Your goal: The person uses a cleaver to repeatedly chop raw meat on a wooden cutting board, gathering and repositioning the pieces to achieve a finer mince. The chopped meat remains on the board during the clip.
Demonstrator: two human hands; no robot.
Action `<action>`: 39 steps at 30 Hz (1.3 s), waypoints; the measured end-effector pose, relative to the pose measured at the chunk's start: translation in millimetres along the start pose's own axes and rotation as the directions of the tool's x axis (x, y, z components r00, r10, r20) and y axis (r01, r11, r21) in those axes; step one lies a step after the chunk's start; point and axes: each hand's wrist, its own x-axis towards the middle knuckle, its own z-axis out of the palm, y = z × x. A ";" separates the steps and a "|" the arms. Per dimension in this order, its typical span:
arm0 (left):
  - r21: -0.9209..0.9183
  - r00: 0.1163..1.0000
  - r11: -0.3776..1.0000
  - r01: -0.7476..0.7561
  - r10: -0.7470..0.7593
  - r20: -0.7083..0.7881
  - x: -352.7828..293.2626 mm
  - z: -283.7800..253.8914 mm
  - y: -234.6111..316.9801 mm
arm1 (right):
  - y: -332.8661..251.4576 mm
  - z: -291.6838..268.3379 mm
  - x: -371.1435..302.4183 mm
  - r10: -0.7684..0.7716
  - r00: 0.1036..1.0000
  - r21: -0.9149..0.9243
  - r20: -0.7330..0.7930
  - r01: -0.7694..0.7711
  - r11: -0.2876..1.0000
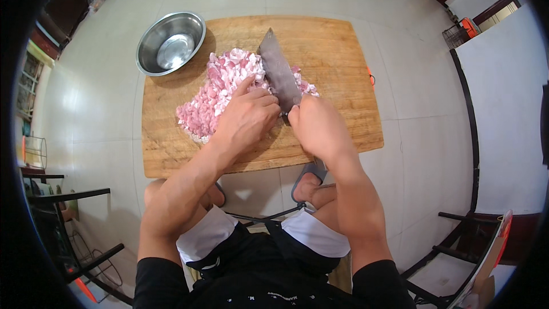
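Note:
My right hand (pixel 317 123) is closed around the handle of a cleaver (pixel 280 71), and its fingers hide most of that handle. The broad grey blade stands across the right part of a heap of diced pink and white meat (pixel 220 86), with a few pieces showing beyond it on the right. On the heap's near side, my left hand (pixel 250 113) presses down with bent fingers close to the blade, one finger reaching forward over the meat. What lies under its fingertips is partly hidden. Everything rests on a wooden cutting board (pixel 337 74).
A steel bowl (pixel 171 44) sits at the board's far left corner, overlapping its edge. Below the board are my slippered feet (pixel 309 182) on a tiled floor (pixel 103 120). Black-framed racks or chairs (pixel 68 197) stand at the left, and a white block (pixel 503 114) at the right.

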 end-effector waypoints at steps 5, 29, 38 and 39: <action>0.083 0.999 0.996 0.029 -0.030 0.020 -5.2 0.7 1.0 | 36.7 -5.9 27.7 0.128 0.978 0.457 0.166 -0.192 0.869; 0.137 0.948 0.966 0.217 -0.242 0.207 47.9 -13.8 -49.9 | 42.6 -18.9 -46.1 0.043 0.987 0.234 -0.154 -0.006 0.972; 0.056 0.986 0.997 0.053 -0.061 0.158 21.5 -27.8 -34.5 | 29.8 -30.3 -60.6 0.125 0.989 0.257 -0.082 -0.100 0.961; 0.045 0.990 0.998 0.038 -0.044 0.134 19.0 -25.3 -30.6 | 30.2 -33.7 -62.9 0.123 0.988 0.238 -0.095 -0.098 0.966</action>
